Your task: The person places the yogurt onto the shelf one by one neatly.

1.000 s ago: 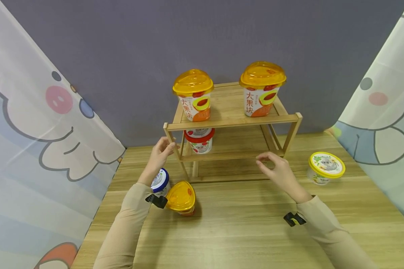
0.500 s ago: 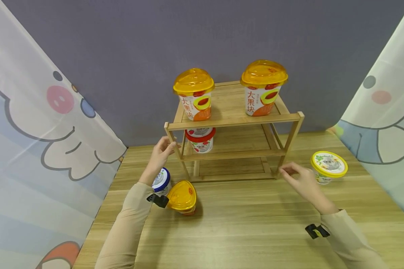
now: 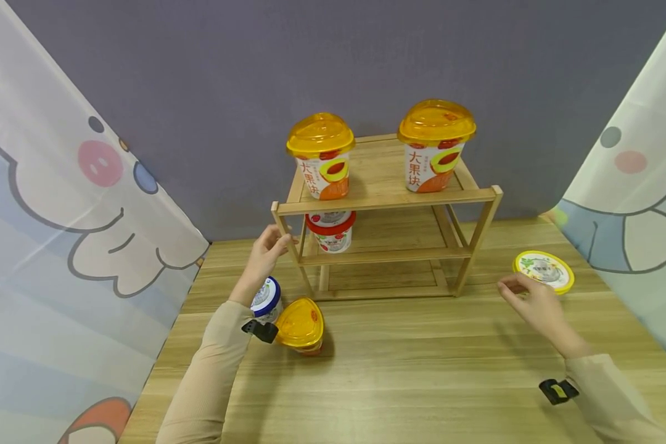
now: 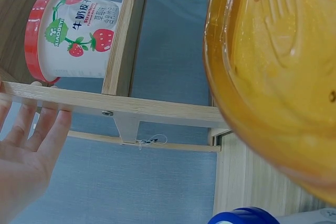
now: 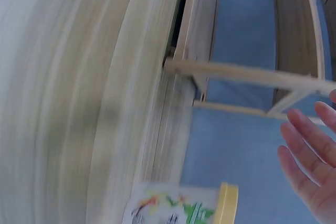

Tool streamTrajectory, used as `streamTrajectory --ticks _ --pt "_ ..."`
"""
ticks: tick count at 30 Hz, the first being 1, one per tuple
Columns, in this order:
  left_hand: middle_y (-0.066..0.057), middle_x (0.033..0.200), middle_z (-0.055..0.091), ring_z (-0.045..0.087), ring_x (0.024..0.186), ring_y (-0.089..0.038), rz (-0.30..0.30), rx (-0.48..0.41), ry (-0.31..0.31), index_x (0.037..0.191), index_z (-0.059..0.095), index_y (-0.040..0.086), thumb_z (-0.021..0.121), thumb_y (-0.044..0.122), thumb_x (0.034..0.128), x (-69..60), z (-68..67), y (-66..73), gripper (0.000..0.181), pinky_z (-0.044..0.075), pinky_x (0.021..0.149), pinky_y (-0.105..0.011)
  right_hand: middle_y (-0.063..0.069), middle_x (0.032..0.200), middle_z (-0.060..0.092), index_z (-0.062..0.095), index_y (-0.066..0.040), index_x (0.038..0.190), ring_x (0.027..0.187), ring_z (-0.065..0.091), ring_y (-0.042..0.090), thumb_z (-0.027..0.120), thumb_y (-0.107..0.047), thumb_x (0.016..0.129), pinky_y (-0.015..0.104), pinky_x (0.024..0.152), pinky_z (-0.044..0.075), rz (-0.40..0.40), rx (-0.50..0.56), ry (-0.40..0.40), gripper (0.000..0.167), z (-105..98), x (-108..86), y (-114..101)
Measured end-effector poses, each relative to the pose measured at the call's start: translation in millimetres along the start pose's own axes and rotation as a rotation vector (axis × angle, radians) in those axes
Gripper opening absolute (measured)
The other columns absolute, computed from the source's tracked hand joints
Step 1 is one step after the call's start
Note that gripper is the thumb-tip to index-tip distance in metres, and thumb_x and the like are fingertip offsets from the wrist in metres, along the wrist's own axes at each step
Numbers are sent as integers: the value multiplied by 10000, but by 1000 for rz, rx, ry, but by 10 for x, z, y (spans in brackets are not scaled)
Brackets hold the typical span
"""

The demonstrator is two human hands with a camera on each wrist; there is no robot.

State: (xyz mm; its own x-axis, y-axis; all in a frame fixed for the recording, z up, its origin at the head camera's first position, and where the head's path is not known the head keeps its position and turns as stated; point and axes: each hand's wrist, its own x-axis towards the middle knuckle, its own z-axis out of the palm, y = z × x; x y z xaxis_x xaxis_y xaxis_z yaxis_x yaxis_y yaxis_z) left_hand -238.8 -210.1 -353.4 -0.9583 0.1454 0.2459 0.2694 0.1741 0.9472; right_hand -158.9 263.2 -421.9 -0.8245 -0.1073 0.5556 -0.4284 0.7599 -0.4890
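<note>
My left hand is at the left front post of a wooden two-tier rack; in the left wrist view its fingers reach behind that post. Just inside stands a red-lidded strawberry tub, with another tub partly seen on top. My right hand hovers over the table in front of a yellow-lidded tub, partly covering it from the head camera. Its fingers are loosely bent and hold nothing. The right wrist view shows that tub apart from the fingers.
Two orange-lidded fruit cups, left and right, stand on the rack's top shelf. A third orange-lidded cup and a blue-lidded tub stand by my left forearm. A grey wall rises behind.
My right hand has moved right, from in front of the rack to beside the yellow-lidded tub. The left hand has stayed at the rack's post.
</note>
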Motion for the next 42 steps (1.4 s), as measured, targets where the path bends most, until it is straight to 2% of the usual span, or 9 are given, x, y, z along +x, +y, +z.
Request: streamTrajectory --ticks 5,7,11,14,16,23,30,37,42 --pt "-263 1049 527 536 966 -190 0 4 1 1102 453 12 466 198 925 0 -6 -6 257 387 916 -427 156 773 628 612 -7 861 753 363 -228 613 -32 800 78 615 371 35 -27 -4 67 -105 49 166" --pt "-258 1048 530 536 963 -186 2 5 2 1105 455 13 468 201 925 -4 -6 -5 261 389 912 -426 188 823 616 596 8 895 786 344 -226 607 -42 811 148 656 395 59 -20 -18 99 -153 74 221" --pt "-293 1066 517 540 932 -127 -2 4 7 1106 449 1 468 191 926 -7 -2 11 263 395 904 -412 272 938 545 544 66 1003 886 492 129 578 -69 840 435 743 372 105 -20 -41 215 -232 119 327" --pt "-295 1075 516 540 919 -99 -12 7 11 1113 442 -7 468 178 925 -2 1 21 266 397 902 -400 332 1023 447 492 80 1078 919 381 476 565 -111 850 580 728 281 144 -38 -69 305 -267 149 421" --pt "-292 1082 515 537 916 -86 -16 8 12 1116 439 -10 468 172 924 -3 2 29 266 395 905 -398 364 1070 386 460 77 1115 961 331 535 567 -142 848 617 746 243 165 -55 -93 362 -282 167 487" --pt "-290 1093 512 535 916 -69 -22 15 10 1086 424 -22 463 176 927 -8 -2 16 257 386 911 -420 407 1206 275 367 64 1224 1042 247 592 570 -267 849 684 802 154 229 -133 -188 540 -291 166 686" --pt "-287 1059 520 546 908 -83 4 22 3 1110 449 5 477 217 922 6 -11 -12 285 396 900 -428 408 1197 275 376 66 1204 1027 262 592 608 -321 814 674 765 194 223 -188 -219 596 -303 135 860" --pt "-205 1025 558 548 921 -96 17 27 0 1102 465 44 488 256 914 -2 -14 -16 285 397 898 -436 445 1235 206 379 135 1182 1116 157 617 642 -347 789 711 820 138 255 -124 -258 675 -291 104 921" --pt "-250 1051 533 549 915 -84 12 23 -4 1123 456 27 488 254 914 -2 -13 -18 310 386 909 -455 489 1228 150 367 167 1179 1085 157 643 652 -348 783 700 783 187 284 -115 -312 710 -279 96 927"
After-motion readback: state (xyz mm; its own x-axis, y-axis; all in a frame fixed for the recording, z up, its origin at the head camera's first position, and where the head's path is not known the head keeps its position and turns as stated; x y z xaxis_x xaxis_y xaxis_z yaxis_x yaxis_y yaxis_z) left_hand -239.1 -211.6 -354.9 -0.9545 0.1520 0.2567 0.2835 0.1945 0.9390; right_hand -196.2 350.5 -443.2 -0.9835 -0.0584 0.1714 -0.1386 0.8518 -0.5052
